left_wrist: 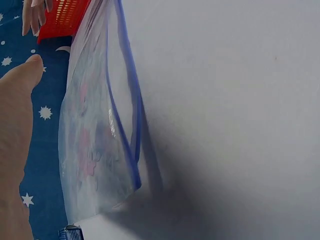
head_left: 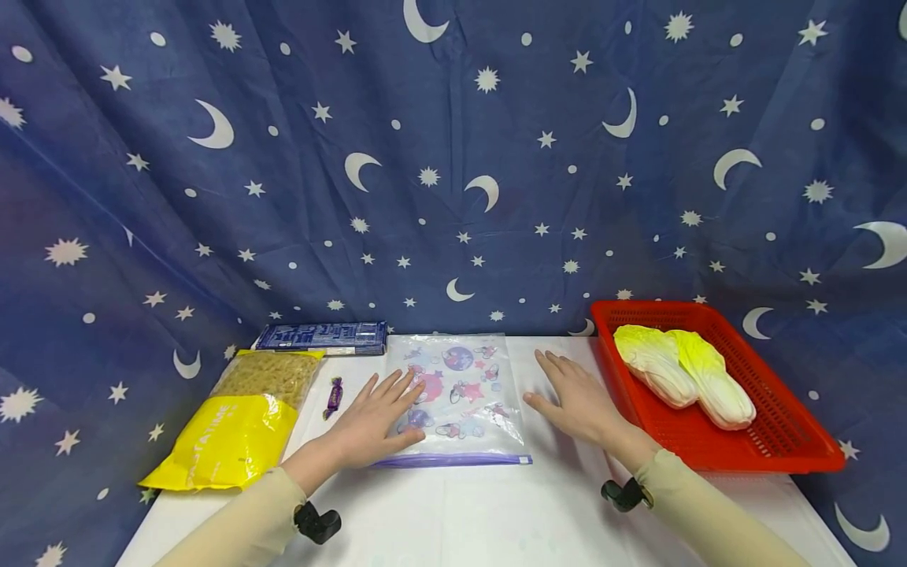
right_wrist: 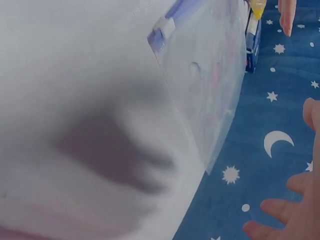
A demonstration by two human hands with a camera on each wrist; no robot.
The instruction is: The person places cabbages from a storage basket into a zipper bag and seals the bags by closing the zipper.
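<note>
A clear zip bag (head_left: 468,398) printed with pink and purple pictures lies flat on the white table, its purple zip edge toward me. In the left wrist view, the mouth of the zip bag (left_wrist: 90,150) shows two purple strips standing apart. My left hand (head_left: 372,417) hovers over the bag's left side with fingers spread, holding nothing. To the right of the bag, my right hand (head_left: 577,398) is held above the table, fingers straight and holding nothing. A white slider (right_wrist: 165,25) sits at the zip's right end.
On the left lie a yellow pasta bag (head_left: 241,441), a small purple wrapped candy (head_left: 334,398) and a flat blue box (head_left: 333,339) by the curtain. A red basket (head_left: 794,409) at the right holds two napa cabbages (head_left: 712,386). A starry blue curtain (head_left: 453,236) hangs behind the table.
</note>
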